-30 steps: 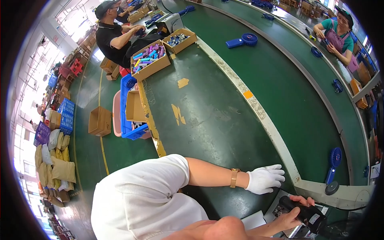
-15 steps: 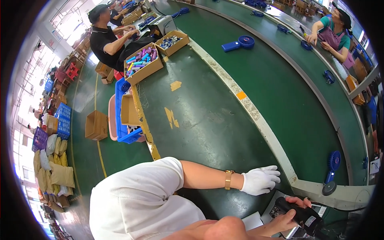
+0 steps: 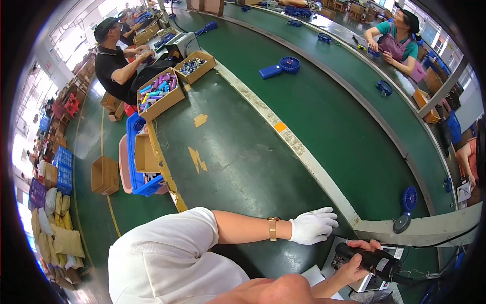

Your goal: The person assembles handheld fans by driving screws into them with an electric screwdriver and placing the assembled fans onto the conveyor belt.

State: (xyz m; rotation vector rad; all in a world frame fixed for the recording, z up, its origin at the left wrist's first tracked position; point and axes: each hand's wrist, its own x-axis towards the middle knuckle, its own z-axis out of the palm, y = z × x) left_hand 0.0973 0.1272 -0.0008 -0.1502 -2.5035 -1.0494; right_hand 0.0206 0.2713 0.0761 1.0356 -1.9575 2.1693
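My left hand point(image 3: 313, 227), in a white glove, lies flat with fingers spread on the green desk point(image 3: 243, 167), gripping nothing. My right hand point(image 3: 354, 261) is bare and clamped around a black power tool point(image 3: 372, 259) held low beside the desk's near edge. I judge the step goes best with the tool kept level. A blue fan point(image 3: 405, 205) stands near, beside the pale divider point(image 3: 304, 152).
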